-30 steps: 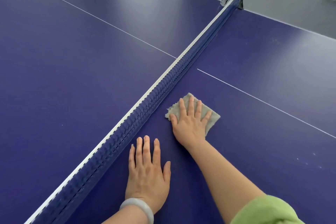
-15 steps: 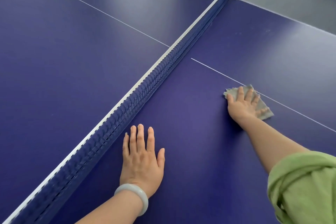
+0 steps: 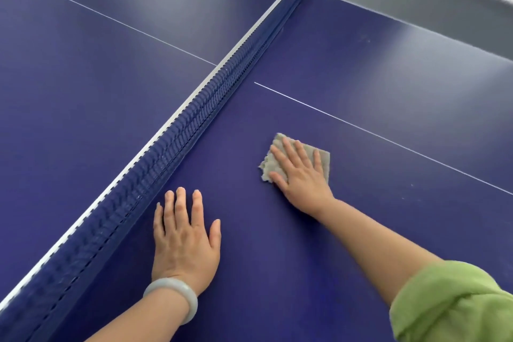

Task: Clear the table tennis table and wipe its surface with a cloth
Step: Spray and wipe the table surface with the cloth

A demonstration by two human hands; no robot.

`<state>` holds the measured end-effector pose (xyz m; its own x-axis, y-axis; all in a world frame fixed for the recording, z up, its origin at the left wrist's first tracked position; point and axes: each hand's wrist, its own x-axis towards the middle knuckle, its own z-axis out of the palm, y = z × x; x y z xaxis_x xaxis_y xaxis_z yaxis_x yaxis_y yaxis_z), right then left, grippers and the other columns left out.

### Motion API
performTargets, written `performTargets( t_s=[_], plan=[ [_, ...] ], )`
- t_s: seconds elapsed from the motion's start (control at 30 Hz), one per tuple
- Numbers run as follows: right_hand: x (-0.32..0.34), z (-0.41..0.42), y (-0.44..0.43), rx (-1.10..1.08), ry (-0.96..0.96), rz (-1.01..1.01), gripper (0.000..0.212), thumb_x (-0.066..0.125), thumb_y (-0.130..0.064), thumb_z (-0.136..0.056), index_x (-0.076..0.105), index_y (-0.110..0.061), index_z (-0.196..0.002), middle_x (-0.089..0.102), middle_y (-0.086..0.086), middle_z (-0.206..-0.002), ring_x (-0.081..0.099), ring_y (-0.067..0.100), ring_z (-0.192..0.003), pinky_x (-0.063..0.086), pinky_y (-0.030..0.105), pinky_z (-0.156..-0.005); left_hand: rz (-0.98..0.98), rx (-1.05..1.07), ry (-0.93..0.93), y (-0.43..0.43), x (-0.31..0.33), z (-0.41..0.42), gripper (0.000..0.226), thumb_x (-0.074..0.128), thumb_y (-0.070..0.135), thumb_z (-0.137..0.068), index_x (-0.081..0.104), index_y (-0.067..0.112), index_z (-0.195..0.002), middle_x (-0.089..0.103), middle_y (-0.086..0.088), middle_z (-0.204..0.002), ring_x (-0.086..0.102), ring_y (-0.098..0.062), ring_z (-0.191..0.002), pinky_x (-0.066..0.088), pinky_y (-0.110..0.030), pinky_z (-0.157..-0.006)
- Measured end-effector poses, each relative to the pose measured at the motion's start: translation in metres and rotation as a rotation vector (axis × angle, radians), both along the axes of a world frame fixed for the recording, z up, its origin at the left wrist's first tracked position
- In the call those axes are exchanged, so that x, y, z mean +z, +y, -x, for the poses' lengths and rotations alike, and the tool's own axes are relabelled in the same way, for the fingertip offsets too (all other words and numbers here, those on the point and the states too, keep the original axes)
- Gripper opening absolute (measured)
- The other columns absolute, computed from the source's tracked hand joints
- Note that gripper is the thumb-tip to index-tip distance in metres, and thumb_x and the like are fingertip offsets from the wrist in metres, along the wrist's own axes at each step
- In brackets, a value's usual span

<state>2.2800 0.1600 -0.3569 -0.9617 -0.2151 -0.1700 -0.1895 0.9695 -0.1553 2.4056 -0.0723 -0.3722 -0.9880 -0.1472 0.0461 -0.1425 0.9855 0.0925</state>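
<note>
Beside the net on the worktop, the right hand presses flat on the cloth, the left hand rests flat, seemingly empty.

2 forearms show, each ending in an uncovered hand. The left hand has a thick, smooth pale grey-white bangle around its wrist, rounded in section and glossy like polished stone, with a soft highlight along its top. The arm of the right hand is uncovered to near the elbow, where a light green fabric sleeve is bunched in soft folds and creases.
</note>
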Motion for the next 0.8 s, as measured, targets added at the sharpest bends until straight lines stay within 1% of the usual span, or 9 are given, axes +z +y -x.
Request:
performTargets(
  t_s=[0.17, 0.23, 0.3, 0.43, 0.53, 0.6, 0.7, 0.77, 0.8],
  plan=[
    [0.006, 0.036, 0.11, -0.83, -0.053, 0.016, 0.064, 0.022, -0.055, -0.1, 0.009, -0.03, -0.158, -0.007, -0.002, -0.166, -0.008, 0.023, -0.152, -0.005, 0.059, -0.118, 0.02, 0.005, -0.005, 0.001, 0.001, -0.001, 0.07, 0.023, 0.049, -0.093, 0.044, 0.005, -0.144, 0.04, -0.023, -0.149, 0.032, -0.038, -0.143, 0.025, -0.055, -0.116],
    [0.003, 0.035, 0.086, -0.873, -0.052, 0.01, 0.065, 0.02, -0.053, -0.101, 0.007, -0.026, -0.158, -0.007, 0.002, -0.166, -0.008, 0.026, -0.152, -0.005, 0.06, -0.118, 0.026, 0.007, -0.009, 0.0, 0.0, -0.002, 0.07, 0.023, 0.049, -0.094, 0.044, 0.006, -0.145, 0.04, -0.022, -0.149, 0.031, -0.037, -0.143, 0.025, -0.054, -0.116],
    [-0.001, 0.025, 0.034, -0.646, -0.001, 0.007, 0.062, 0.023, -0.051, -0.101, 0.008, -0.03, -0.158, -0.006, 0.0, -0.166, -0.006, 0.026, -0.152, -0.006, 0.058, -0.119, 0.028, 0.01, -0.011, -0.002, -0.001, -0.002, 0.07, 0.023, 0.05, -0.094, 0.044, 0.006, -0.145, 0.04, -0.022, -0.149, 0.031, -0.037, -0.143, 0.025, -0.054, -0.116],
    [-0.003, -0.03, -0.062, 0.091, 0.045, 0.048, 0.062, 0.024, -0.054, -0.1, 0.008, -0.035, -0.157, -0.009, -0.008, -0.165, -0.013, 0.017, -0.151, -0.009, 0.052, -0.121, 0.016, 0.014, 0.002, -0.002, -0.003, -0.001, 0.071, 0.025, 0.05, -0.092, 0.045, 0.006, -0.144, 0.041, -0.022, -0.149, 0.031, -0.037, -0.143, 0.024, -0.053, -0.116],
    [-0.002, -0.047, -0.034, 0.285, 0.039, 0.049, 0.063, 0.014, -0.06, -0.097, 0.004, -0.04, -0.156, -0.01, -0.014, -0.164, -0.017, 0.01, -0.15, -0.015, 0.044, -0.12, 0.019, 0.012, 0.012, -0.002, -0.003, -0.001, 0.066, 0.028, 0.047, -0.095, 0.043, 0.007, -0.145, 0.039, -0.022, -0.15, 0.029, -0.036, -0.143, 0.021, -0.052, -0.118],
    [-0.005, -0.031, 0.019, 0.068, 0.059, 0.016, 0.062, 0.015, -0.06, -0.097, 0.003, -0.042, -0.155, -0.01, -0.015, -0.164, -0.013, 0.012, -0.151, -0.012, 0.045, -0.121, 0.011, 0.017, 0.007, -0.001, -0.002, -0.001, 0.061, 0.029, 0.043, -0.098, 0.042, 0.007, -0.146, 0.037, -0.022, -0.151, 0.028, -0.036, -0.144, 0.021, -0.053, -0.118],
    [0.002, -0.014, 0.1, -0.556, 0.034, -0.028, 0.059, 0.024, -0.05, -0.102, 0.011, -0.033, -0.157, -0.004, -0.006, -0.166, -0.003, 0.022, -0.152, -0.002, 0.054, -0.121, 0.008, 0.012, -0.036, 0.0, 0.001, -0.001, 0.068, 0.029, 0.048, -0.094, 0.038, 0.008, -0.148, 0.033, -0.021, -0.154, 0.024, -0.035, -0.146, 0.018, -0.052, -0.12],
    [0.006, -0.018, 0.108, -0.888, -0.02, 0.01, 0.061, 0.022, -0.049, -0.103, 0.01, -0.027, -0.158, -0.004, 0.002, -0.166, -0.005, 0.026, -0.152, -0.004, 0.057, -0.119, 0.016, 0.011, -0.057, 0.0, 0.001, -0.002, 0.068, 0.032, 0.049, -0.095, 0.033, 0.01, -0.151, 0.029, -0.02, -0.157, 0.019, -0.034, -0.148, 0.014, -0.051, -0.121],
    [0.006, -0.023, 0.094, -0.944, -0.029, 0.011, 0.062, 0.021, -0.05, -0.103, 0.008, -0.025, -0.158, -0.005, 0.004, -0.166, -0.007, 0.027, -0.152, -0.006, 0.058, -0.119, 0.015, 0.011, -0.065, 0.0, 0.001, -0.002, 0.068, 0.032, 0.049, -0.096, 0.031, 0.011, -0.152, 0.027, -0.019, -0.157, 0.018, -0.034, -0.149, 0.013, -0.05, -0.122]
  ],
)
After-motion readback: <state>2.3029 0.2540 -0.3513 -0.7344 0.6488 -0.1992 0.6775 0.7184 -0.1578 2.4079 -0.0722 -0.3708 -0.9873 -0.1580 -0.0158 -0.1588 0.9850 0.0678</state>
